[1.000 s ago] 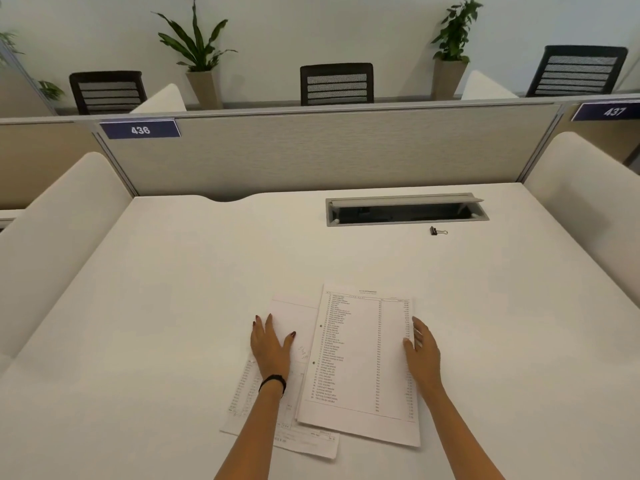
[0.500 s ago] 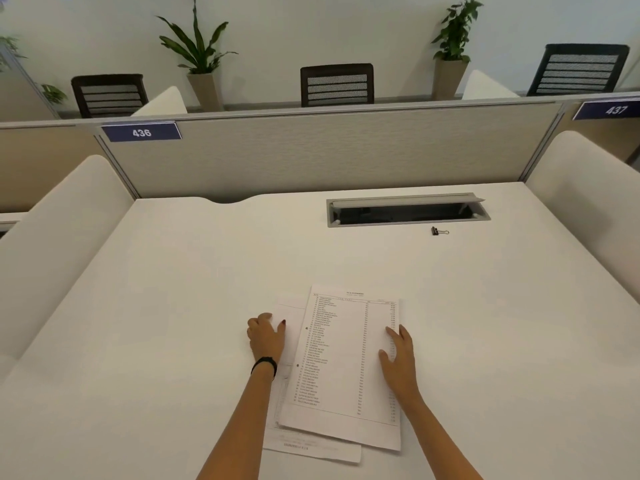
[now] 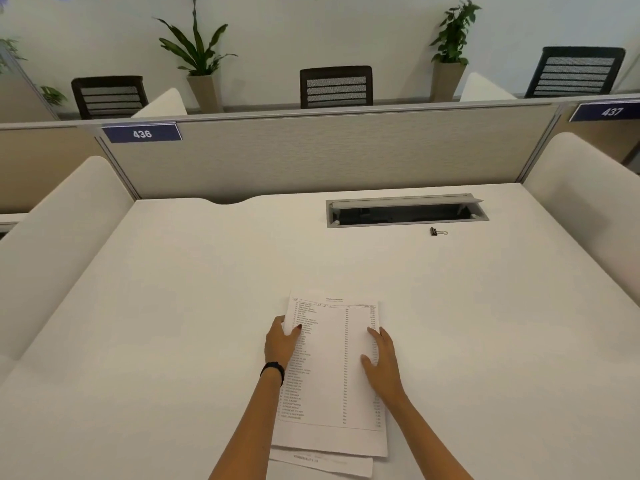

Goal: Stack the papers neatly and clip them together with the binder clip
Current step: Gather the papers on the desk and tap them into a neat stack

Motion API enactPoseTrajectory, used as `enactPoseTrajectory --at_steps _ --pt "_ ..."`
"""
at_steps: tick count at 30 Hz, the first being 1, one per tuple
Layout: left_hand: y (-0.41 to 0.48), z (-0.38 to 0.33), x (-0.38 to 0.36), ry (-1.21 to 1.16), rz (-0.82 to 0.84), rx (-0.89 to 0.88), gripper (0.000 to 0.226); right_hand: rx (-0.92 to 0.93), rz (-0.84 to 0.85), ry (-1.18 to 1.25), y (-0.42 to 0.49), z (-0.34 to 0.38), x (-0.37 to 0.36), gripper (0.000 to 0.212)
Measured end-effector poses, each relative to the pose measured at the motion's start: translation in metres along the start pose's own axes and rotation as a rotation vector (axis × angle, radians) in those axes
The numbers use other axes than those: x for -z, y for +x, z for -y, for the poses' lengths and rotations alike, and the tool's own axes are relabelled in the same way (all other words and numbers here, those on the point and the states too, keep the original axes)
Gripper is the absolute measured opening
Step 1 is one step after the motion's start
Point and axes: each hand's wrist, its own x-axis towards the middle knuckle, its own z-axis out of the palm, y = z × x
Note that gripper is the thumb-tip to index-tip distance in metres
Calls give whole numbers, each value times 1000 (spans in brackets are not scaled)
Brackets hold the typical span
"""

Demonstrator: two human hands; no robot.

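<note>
Two printed sheets lie overlapped on the white desk in front of me. The top sheet (image 3: 332, 372) carries a printed list; the lower sheet (image 3: 325, 463) sticks out beneath its near edge. My left hand (image 3: 281, 342) grips the papers' left edge, thumb over the top sheet. My right hand (image 3: 379, 362) rests flat against the right edge with fingers apart. A small black binder clip (image 3: 437, 232) lies far off at the back right, close to the cable slot and away from both hands.
An open grey cable slot (image 3: 407, 211) is set into the desk's back. A grey partition (image 3: 311, 150) closes the far side. White curved side panels (image 3: 55, 233) flank the desk left and right. Chairs and potted plants stand beyond the partition.
The two sheets have been slid together and leftward until the top one nearly covers the lower one. My left hand went from flat on the lower sheet to gripping the left edge.
</note>
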Motion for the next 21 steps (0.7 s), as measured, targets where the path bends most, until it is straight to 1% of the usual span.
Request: enactPoseTrajectory --at_steps 4,7,11,14,15,17,21 --pt "-5 0 -2 -48 -31 -35 21 4 20 -4 0 4 4 56" --pt "-5 -3 2 -119 -2 -71 21 4 -25 28 2 5 8 56" --pt "-12 -22 7 -214 45 -169 21 -60 -101 236 5 10 15 61" --pt "-18 -38 10 -266 70 -225 25 -143 -111 398 10 20 24 62" --pt "-20 -44 11 -280 67 -235 25 -161 -94 453 11 24 28 59" --pt "-23 -56 13 -309 45 -257 25 -142 -64 502 14 34 35 47" --pt "-25 -79 18 -329 -40 -326 29 -65 -106 562 23 59 50 24"
